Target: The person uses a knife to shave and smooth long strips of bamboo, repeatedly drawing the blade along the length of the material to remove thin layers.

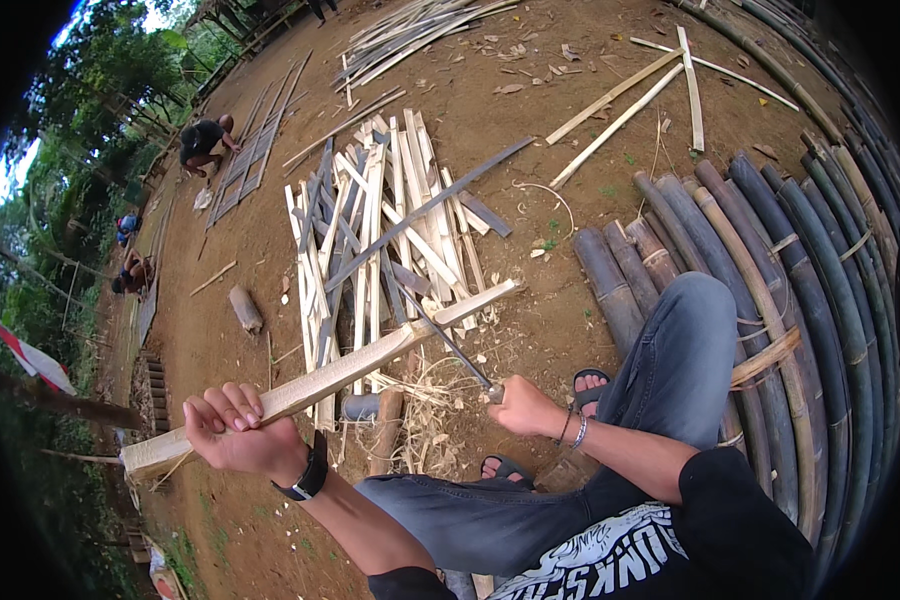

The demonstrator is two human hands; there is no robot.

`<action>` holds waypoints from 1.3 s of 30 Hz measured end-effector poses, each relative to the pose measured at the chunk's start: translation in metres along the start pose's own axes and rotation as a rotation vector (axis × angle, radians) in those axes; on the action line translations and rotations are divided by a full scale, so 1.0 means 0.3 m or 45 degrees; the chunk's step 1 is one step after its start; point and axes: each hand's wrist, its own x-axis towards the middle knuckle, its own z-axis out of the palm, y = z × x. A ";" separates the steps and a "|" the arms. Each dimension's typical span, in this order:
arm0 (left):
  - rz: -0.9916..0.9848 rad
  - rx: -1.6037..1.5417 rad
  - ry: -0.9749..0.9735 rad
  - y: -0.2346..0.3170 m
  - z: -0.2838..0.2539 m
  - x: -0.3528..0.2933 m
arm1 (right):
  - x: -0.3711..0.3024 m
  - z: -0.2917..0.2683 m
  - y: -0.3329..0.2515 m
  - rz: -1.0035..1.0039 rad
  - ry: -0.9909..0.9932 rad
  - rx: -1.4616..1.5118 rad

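Observation:
My left hand (245, 432), with a dark watch on the wrist, is closed round the thick end of a long pale piece of wood (340, 374). The wood slants up to the right and narrows toward its far tip. In my right fist (528, 407) is the handle of a knife (462, 355) with a long, thin, dark blade. That blade runs up and left, crossing the wood at the step where it thins; whether it cuts in there is too small to tell. Curled shavings (425, 410) lie on the ground below.
A pile of pale and dark split strips (375, 215) lies just ahead. Dark bamboo poles (770, 240) are stacked along my right side, against my knee. A short log (245, 310) lies left of the pile. Farther left, a person (205, 138) crouches by a slatted frame (255, 150).

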 end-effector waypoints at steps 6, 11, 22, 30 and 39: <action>-0.021 0.013 0.024 -0.006 0.026 -0.014 | 0.007 0.052 0.024 -0.124 0.060 0.288; -0.010 0.000 0.059 0.005 -0.041 0.018 | 0.027 0.037 -0.016 -0.158 0.038 0.121; -0.008 0.047 0.088 0.005 -0.033 0.004 | 0.042 0.007 0.017 -0.041 0.011 0.064; -0.041 -0.003 -0.007 -0.001 0.024 0.003 | 0.178 -0.049 0.207 0.142 0.066 0.016; -0.006 0.023 -0.050 0.007 0.020 -0.006 | 0.072 0.000 0.062 -0.145 0.081 0.061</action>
